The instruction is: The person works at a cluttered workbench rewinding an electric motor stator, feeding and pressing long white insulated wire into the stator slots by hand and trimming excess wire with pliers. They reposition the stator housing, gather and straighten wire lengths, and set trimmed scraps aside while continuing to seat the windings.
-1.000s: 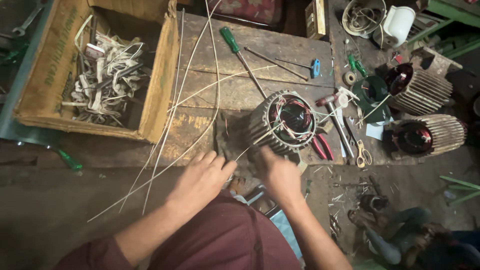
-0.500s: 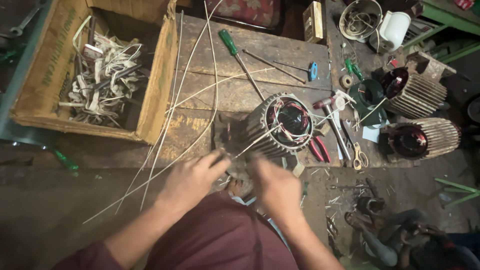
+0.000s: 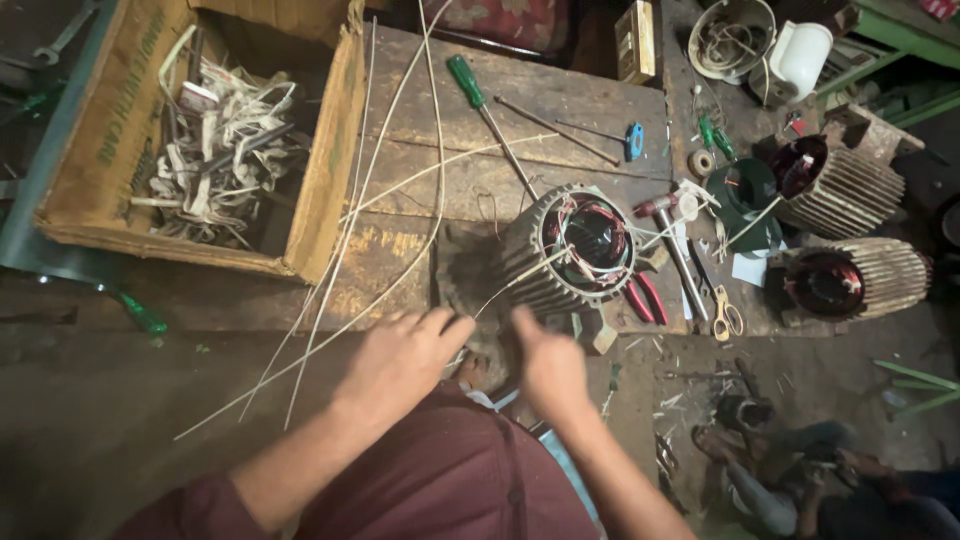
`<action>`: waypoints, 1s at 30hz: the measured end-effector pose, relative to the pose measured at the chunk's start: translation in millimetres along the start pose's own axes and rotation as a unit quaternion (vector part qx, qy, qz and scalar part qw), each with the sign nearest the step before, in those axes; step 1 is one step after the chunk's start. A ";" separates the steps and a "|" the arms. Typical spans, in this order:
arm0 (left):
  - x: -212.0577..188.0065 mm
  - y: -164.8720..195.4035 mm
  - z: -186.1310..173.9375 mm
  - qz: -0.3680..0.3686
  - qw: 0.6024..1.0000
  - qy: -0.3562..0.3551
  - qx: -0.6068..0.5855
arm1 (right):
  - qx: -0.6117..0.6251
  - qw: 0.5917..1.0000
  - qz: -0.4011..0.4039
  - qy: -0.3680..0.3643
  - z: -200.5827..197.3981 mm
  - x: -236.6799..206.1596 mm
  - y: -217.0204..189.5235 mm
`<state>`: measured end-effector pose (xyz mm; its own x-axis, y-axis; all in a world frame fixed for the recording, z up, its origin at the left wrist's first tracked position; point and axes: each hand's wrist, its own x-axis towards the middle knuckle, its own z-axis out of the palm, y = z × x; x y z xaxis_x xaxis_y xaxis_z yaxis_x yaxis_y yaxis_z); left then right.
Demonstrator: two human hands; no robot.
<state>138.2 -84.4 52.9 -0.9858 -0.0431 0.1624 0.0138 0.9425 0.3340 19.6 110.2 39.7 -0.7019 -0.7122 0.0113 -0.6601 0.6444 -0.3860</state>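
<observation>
At 6 o'clock of the ribbed grey motor stator (image 3: 580, 250), half-wound, my left hand (image 3: 400, 360) and right hand (image 3: 548, 368) pinch-grip one thin white sleeve strand (image 3: 510, 285), unthreaded yet.

A single head-worn camera looks almost straight down from above the person's lap. It faces the wooden bench (image 3: 560, 110), whose near edge crosses mid-frame, and takes in the floor (image 3: 90, 430) below. Both forearms enter from the bottom edge, close to the lens.
</observation>
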 end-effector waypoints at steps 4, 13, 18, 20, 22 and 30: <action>1.7 -0.9 -2.5 0.013 0.999 0.032 0.023 | 0.014 0.998 -0.024 -0.050 3.5 4.1 3.5; 16.8 8.0 13.9 -0.135 0.952 -0.168 -0.216 | 0.019 0.996 0.006 -0.086 -6.1 -9.7 -5.5; 18.6 2.5 16.6 -0.157 0.880 -0.073 -0.442 | -0.030 0.993 0.002 0.110 -36.1 -1.9 -6.4; 9.4 -2.0 12.8 -0.063 0.965 0.061 -0.246 | -0.074 0.993 -0.012 0.095 -35.0 -0.3 -15.5; 1.9 -7.0 8.6 -0.020 0.993 0.079 -0.088 | -0.087 0.993 -0.049 0.067 -26.5 1.2 -25.5; 2.0 -5.4 9.0 -0.018 0.999 -0.030 0.020 | -0.019 0.997 -0.068 0.037 -3.9 4.7 -17.4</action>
<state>134.6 -86.5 43.1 -0.9938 -0.0581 0.0950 -0.0269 0.9531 0.3014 26.7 96.8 50.0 -0.6225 -0.7720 0.1289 -0.7590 0.5552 -0.3403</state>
